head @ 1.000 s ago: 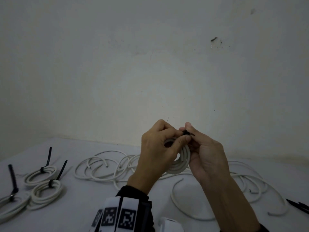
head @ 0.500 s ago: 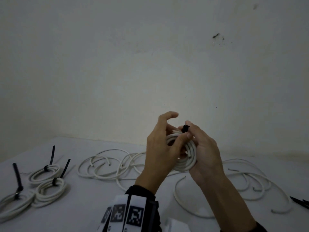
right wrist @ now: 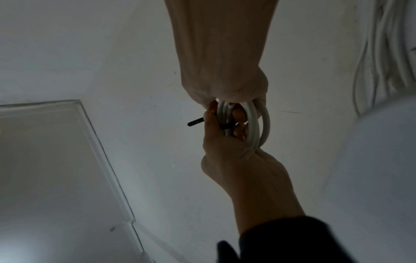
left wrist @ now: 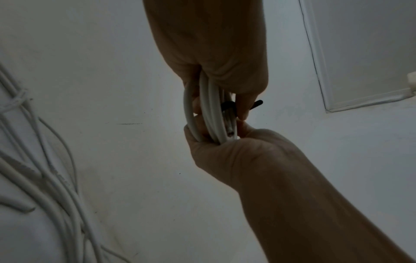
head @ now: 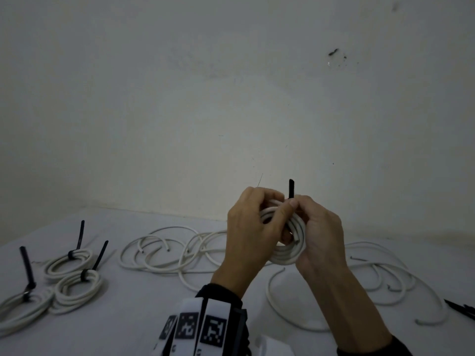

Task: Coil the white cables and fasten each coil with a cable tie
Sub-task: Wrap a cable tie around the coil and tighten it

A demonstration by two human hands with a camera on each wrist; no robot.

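Note:
I hold a small coil of white cable [head: 285, 253] up in front of me, above the white surface. My right hand [head: 312, 214] grips the coil from the right. My left hand [head: 279, 214] lies over its left side, thumb across the strands. A black cable tie [head: 291, 189] wraps the top of the coil, and its tail sticks straight up between my fingertips. In the left wrist view the left hand's fingertips [left wrist: 244, 111] pinch the tie [left wrist: 227, 105] against the coil [left wrist: 211, 110]. The right wrist view shows the tail [right wrist: 196, 122] jutting out beside the coil [right wrist: 255, 124].
Three tied coils [head: 69, 263] [head: 77, 289] [head: 20, 308] lie at the left, black tails pointing up. Loose white cables [head: 164, 253] [head: 380, 278] sprawl behind and to the right of my hands. Spare black ties [head: 460, 308] lie at the right edge. A wall stands close behind.
The tie showed only as a black stub at my fingertips; now its tail stands up above them. My left forefinger, raised half a second ago, has curled back down onto the coil.

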